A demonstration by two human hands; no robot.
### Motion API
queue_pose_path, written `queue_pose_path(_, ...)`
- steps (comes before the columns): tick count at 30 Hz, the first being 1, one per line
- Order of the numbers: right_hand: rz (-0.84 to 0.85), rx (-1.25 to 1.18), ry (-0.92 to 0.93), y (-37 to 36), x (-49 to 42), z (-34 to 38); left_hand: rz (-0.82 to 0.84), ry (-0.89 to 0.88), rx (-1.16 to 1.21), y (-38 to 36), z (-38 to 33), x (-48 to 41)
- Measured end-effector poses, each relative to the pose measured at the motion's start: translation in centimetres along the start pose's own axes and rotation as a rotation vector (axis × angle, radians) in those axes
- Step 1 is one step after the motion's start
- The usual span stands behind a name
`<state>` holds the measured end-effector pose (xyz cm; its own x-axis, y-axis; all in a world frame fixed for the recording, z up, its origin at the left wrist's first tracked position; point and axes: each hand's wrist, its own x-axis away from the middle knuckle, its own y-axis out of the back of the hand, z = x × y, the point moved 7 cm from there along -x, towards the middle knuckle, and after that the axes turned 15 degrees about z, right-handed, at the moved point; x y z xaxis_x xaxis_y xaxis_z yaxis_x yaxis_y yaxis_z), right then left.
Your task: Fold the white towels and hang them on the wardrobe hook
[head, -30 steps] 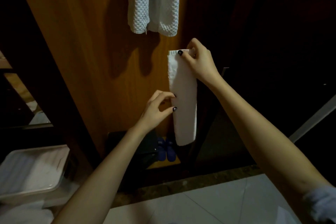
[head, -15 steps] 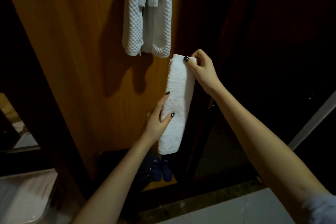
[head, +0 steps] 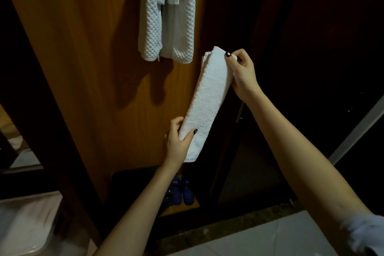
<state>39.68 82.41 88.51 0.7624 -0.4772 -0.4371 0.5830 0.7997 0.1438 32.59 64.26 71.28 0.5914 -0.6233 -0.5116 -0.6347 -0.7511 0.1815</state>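
Note:
A narrow folded white towel (head: pixel 207 97) hangs slanted in front of the wooden wardrobe panel (head: pixel 87 68). My right hand (head: pixel 243 72) pinches its top end between thumb and fingers. My left hand (head: pixel 178 141) grips the lower part, thumb across the front and fingers behind. Above, white waffle-textured towels (head: pixel 166 16) hang down from beyond the top edge of the view; the hook itself is out of sight.
Dark blue slippers (head: pixel 180 191) sit on the wardrobe floor beside a dark bag (head: pixel 135 185). A white plastic bin (head: pixel 25 222) stands at the lower left. Dark wardrobe doors fill the right side, with white floor tiles (head: pixel 259 237) below.
The towel has tilted, its lower end swinging left. My left hand has slid down the towel from the middle and now grips near the bottom. The view has shifted upward slightly.

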Motion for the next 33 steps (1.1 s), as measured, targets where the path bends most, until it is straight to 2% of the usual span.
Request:
queue_pose_path(4,-0.036,-0.021,-0.03,1.0,0.1,-0.7,-0.069,-0.036,-0.21,0.8,-0.4,0.5)
queue_pose_path(7,-0.1,-0.066,-0.046,2.1,0.4,-1.7,-0.083,-0.025,-0.272,1.7,-0.6,0.6)
queue_pose_path(13,-0.176,-0.076,-0.044,3.5,0.8,-2.2,0.189,0.201,0.154,0.7,2.2,0.2)
queue_pose_path(18,-0.159,0.172,0.045,3.0,0.6,0.2,0.327,0.286,0.239,0.8,3.0,-0.8)
queue_pose_path(21,-0.06,0.387,0.109,2.5,0.3,2.0,0.359,0.259,0.13,2.5,2.2,-1.8)
queue_pose_path(24,0.075,0.392,0.113,2.8,-0.3,2.9,0.358,0.195,0.03,6.1,-0.3,-3.9)
queue_pose_path(26,0.142,0.35,0.111,2.9,-0.9,3.4,0.42,0.117,-0.089,8.7,-3.4,-5.9)
queue_pose_path(29,0.133,0.323,0.14,2.9,-2.1,4.7,0.557,0.16,-0.221,11.3,-6.7,-9.0)
queue_pose_path(33,0.074,0.317,0.19,2.4,-4.5,6.9,0.575,0.121,-0.438,14.3,-11.1,-13.3)
